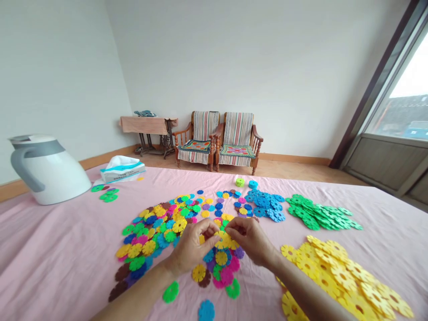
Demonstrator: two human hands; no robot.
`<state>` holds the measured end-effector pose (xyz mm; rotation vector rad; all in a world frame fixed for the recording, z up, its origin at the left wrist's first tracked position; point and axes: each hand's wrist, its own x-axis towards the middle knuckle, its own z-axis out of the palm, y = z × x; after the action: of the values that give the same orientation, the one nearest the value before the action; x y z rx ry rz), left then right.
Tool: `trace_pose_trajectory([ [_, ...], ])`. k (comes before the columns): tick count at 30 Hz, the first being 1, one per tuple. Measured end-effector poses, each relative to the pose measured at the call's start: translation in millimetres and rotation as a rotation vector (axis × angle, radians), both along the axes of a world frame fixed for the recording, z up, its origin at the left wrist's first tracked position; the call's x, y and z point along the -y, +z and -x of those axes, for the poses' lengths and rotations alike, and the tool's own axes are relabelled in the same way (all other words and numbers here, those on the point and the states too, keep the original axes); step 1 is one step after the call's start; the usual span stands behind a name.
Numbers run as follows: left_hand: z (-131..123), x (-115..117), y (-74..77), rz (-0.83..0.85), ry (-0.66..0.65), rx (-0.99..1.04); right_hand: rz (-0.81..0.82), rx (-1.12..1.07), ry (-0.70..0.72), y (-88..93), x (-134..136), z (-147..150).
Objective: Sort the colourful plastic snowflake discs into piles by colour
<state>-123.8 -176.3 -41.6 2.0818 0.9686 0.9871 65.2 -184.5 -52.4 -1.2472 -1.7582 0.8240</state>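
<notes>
Near the middle of the pink cloth, my left hand [199, 240] is pinched, its fingertips at the left edge of a yellow notched disc [222, 240]. Close by on the right, my right hand [249, 238] has thumb and fingers pressed together beside a small green piece, partly hidden by the fingers. Whether the yellow disc is held or lies behind the fingertips is hard to tell. Under and around both hands lie mixed small discs, among them a pink disc [226, 276] and a yellow disc [199, 272]. A large mixed pile [160, 223] spreads to the left.
Large yellow discs [334, 272] lie at the right, green ones [317, 211] and blue ones [265, 203] behind them. A white jug [56, 171] and a tissue box [122, 169] stand at the left. Two armchairs [238, 138] are beyond the table.
</notes>
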Motion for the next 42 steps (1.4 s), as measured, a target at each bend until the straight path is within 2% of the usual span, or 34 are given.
trace_pose_trajectory([
  [6,-1.0,-2.0,-6.9,0.039,0.045,0.057,0.053,-0.153,-0.016,4.1,6.6,-6.0],
  [12,-7.3,9.0,-8.0,0.146,-0.108,0.073,0.065,0.005,0.016,2.9,31.6,-5.4],
  [15,-5.0,8.3,-5.6,0.092,-0.133,0.014,0.049,0.076,-0.010,8.1,40.1,-18.2],
  [17,1.6,1.3,-2.8,-0.023,-0.042,-0.056,0.044,0.105,-0.042,14.5,40.8,-38.1],
  [20,20.6,-16.3,2.5,-0.202,0.189,-0.261,0.085,0.178,-0.069,24.0,37.8,-81.4],
  [23,44.6,-32.0,8.1,-0.245,0.327,-0.515,0.165,0.283,-0.088,28.5,36.7,-125.9],
  [26,62.8,-37.6,13.7,-0.206,0.355,-0.691,0.242,0.380,-0.095,25.8,40.2,-159.4],
  [29,70.4,-36.8,16.8,-0.166,0.346,-0.793,0.286,0.485,-0.056,17.6,43.8,-182.1],
  [34,70.4,-39.2,14.6,-0.123,0.362,-0.861,0.276,0.560,-0.112,5.1,39.9,-198.1],
  [39,67.8,-41.8,14.0,-0.137,0.377,-0.882,0.244,0.478,-0.075,3.8,33.2,-187.0],
  [42,65.0,-40.7,14.4,-0.154,0.393,-0.901,0.193,0.472,-0.114,4.3,30.5,-178.7],
])
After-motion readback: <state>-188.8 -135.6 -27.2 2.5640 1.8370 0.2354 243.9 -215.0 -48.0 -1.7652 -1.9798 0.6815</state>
